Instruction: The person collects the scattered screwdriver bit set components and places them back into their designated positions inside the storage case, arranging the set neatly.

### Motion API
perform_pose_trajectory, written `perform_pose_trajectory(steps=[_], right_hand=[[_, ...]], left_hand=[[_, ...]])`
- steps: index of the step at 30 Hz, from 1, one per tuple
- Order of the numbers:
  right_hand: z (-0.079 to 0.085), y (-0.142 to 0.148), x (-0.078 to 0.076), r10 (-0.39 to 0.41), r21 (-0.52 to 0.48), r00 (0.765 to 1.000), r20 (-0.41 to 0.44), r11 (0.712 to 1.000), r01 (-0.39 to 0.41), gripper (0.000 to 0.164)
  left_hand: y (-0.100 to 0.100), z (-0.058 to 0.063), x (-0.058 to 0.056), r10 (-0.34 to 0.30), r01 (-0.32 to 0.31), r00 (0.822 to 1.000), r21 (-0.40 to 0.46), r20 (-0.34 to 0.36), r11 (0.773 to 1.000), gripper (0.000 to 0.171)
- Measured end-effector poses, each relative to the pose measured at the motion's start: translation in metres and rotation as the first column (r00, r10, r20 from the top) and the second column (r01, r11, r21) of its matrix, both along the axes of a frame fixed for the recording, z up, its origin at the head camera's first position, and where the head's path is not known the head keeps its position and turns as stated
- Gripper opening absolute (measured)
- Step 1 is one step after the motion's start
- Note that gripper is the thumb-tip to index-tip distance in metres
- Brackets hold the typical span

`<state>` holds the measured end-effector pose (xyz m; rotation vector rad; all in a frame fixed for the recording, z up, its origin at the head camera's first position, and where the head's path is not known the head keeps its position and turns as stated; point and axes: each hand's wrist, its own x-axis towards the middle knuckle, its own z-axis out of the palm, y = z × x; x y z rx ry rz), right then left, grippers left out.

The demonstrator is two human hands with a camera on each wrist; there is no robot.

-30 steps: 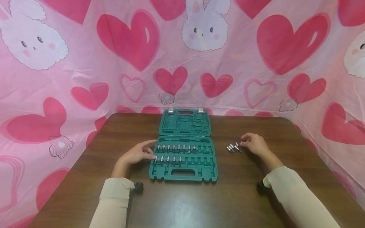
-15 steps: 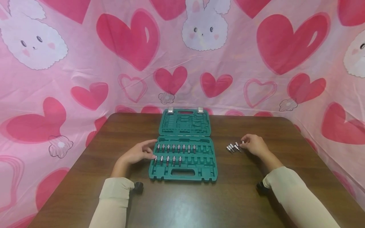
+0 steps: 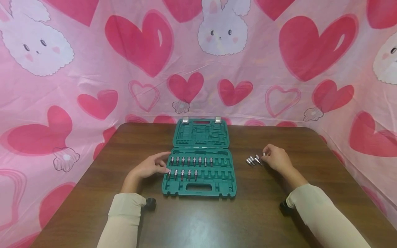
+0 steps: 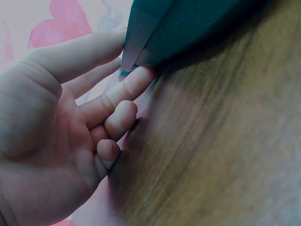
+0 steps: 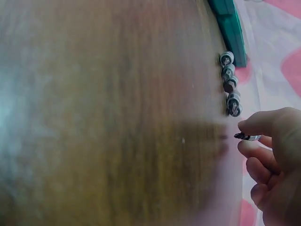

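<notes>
A green plastic socket case lies open on the table, holding two rows of silver bit sockets. My left hand is at the case's left side, thumb and fingers touching its edge. In the left wrist view, the fingers lie fairly straight or loosely bent against the case wall. To the right, my right hand pinches a bit socket between thumb and fingers, its dark tip pointing out. Several loose bit sockets lie just left of that hand.
The case lid is folded back with moulded recesses. Slots at the right of both rows hold nothing. A brown wooden table carries everything; a pink heart-patterned cloth hangs behind and at both sides. Each wrist bears a black device.
My right hand has taken hold of a bit socket and shifted very slightly right, away from the loose ones. The left hand and the case have stayed put.
</notes>
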<state>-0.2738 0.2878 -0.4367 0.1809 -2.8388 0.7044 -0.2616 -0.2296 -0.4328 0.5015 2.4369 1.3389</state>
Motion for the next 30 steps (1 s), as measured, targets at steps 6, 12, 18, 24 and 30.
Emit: perform_pose_trajectory(steps=[6,12,18,24,30], right_hand=[[-0.001,-0.005,0.001,-0.014,-0.037,0.999,-0.052,0.999,0.012,0.02],[0.0,-0.016,0.003,-0.012,-0.106,0.996,-0.088,0.994,0.002,0.018],[0.008,-0.031,0.006,-0.001,-0.166,0.999,-0.043,0.986,-0.006,0.019],[0.009,-0.041,0.007,0.015,-0.183,0.997,-0.08,0.983,-0.03,0.017],[0.007,-0.051,0.011,0.024,-0.215,0.996,-0.086,0.976,-0.043,0.017]], left_hand=[[0.0,-0.001,0.001,0.011,-0.011,1.0,-0.008,0.003,1.0,0.074],[0.0,0.0,0.001,0.01,-0.01,1.0,-0.001,0.004,1.0,0.073],[0.0,-0.002,0.001,0.001,-0.001,1.0,0.008,-0.001,1.0,0.073],[0.001,-0.003,0.0,0.014,-0.014,1.0,0.007,0.01,1.0,0.073],[0.001,-0.001,0.001,0.0,0.0,1.0,0.011,0.003,1.0,0.073]])
